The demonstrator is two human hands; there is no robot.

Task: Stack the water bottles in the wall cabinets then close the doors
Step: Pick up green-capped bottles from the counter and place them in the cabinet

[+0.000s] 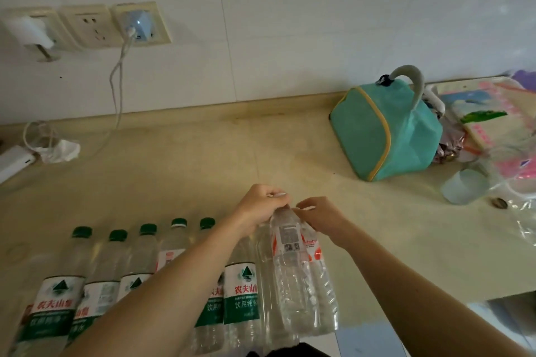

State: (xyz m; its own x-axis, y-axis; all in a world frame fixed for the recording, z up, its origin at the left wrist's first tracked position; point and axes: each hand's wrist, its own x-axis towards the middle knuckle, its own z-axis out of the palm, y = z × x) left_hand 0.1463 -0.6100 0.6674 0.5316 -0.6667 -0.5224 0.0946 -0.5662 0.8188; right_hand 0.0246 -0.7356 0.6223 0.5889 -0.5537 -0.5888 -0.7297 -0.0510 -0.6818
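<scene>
With the left hand (pixel 261 206) and right hand (pixel 322 214) each pinching bottle tops at the right end of the row of water bottles (pixel 139 275) on the counter (pixel 203 159), these orange-labelled bottles (pixel 293 264) could slip from such shallow fingertip grips and topple their neighbours.

A white tiled wall (pixel 290 23) with three sockets (pixel 87 26) rises behind a beige stone countertop (pixel 203 159).

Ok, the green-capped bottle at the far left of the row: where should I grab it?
Grip the far-left bottle round its clear shoulder, under the green cap, coming from its open left side. It stands upright and its right side is crowded by the neighbouring bottle.
</scene>
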